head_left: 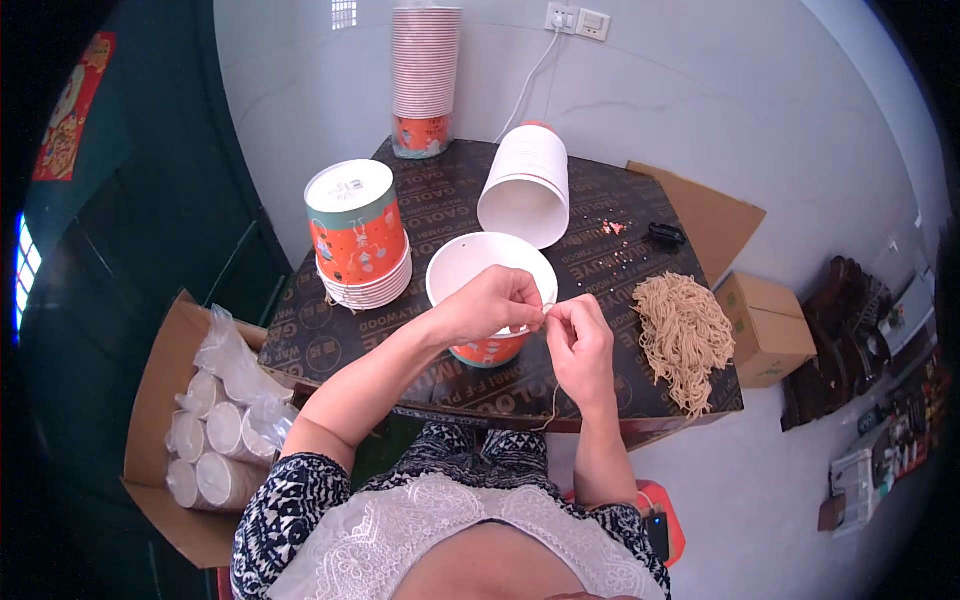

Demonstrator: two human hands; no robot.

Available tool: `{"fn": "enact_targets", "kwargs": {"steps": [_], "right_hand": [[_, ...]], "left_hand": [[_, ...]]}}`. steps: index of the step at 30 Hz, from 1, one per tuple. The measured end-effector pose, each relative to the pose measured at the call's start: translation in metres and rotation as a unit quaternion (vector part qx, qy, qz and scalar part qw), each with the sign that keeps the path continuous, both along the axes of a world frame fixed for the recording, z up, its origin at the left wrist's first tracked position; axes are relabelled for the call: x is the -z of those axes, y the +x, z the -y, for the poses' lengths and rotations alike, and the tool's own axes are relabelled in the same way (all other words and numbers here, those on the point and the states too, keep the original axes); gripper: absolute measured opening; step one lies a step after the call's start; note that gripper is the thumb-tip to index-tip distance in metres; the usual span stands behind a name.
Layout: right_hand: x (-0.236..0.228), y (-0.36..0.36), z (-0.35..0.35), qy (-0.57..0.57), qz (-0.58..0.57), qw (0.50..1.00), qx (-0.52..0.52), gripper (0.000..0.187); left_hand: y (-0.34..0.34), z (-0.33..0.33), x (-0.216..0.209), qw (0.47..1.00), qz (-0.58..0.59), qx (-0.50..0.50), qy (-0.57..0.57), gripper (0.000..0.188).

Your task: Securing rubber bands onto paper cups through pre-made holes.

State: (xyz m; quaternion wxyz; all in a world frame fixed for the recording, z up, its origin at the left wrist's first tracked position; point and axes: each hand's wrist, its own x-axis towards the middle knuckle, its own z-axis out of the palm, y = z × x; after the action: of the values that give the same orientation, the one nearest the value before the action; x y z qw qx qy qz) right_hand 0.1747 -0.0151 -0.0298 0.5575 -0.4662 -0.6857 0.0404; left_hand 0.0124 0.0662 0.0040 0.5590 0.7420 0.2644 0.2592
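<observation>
Lettered tabletop (440, 195), hands (495, 302) (583, 345) with cord (555, 402) at bucket (490, 352)

My bucket (462, 268) looks like smooth coated paper, slight sheen inside; my cord (555, 400) is matt & fibrous, same as the rough yarn pile (685, 335) at right. Tabletop (450, 210): smooth-faced wood board. Near-left box (158, 425): matt cardboard w/ glossy clear plastic bag (232, 355). Far wall (690, 90): smooth, semi-glossy.

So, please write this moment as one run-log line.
left hand: fingers pinched at near rim of upright bucket; right hand: pinching cord strand, end hanging; cord pile: right side of table
</observation>
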Motion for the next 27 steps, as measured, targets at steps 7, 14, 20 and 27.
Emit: {"fn": "enact_targets", "kwargs": {"steps": [7,14,20,27], "right_hand": [[0.006,-0.008,0.009,0.015,-0.014,1.000,-0.001,0.008],[0.020,0.004,-0.010,0.034,-0.014,0.999,0.008,0.014],[0.022,0.000,-0.012,0.003,-0.052,0.999,-0.002,0.007],[0.015,-0.003,-0.010,-0.028,-0.053,0.998,0.020,0.007]], "left_hand": [[-0.002,-0.001,0.001,1.000,-0.013,-0.006,0.019,0.005],[0.001,0.004,0.003,0.994,-0.004,0.017,0.106,0.006],[0.004,0.014,0.004,0.968,-0.043,-0.048,0.242,0.007],[0.010,0.021,0.016,0.895,-0.009,-0.170,0.412,0.010]]}}
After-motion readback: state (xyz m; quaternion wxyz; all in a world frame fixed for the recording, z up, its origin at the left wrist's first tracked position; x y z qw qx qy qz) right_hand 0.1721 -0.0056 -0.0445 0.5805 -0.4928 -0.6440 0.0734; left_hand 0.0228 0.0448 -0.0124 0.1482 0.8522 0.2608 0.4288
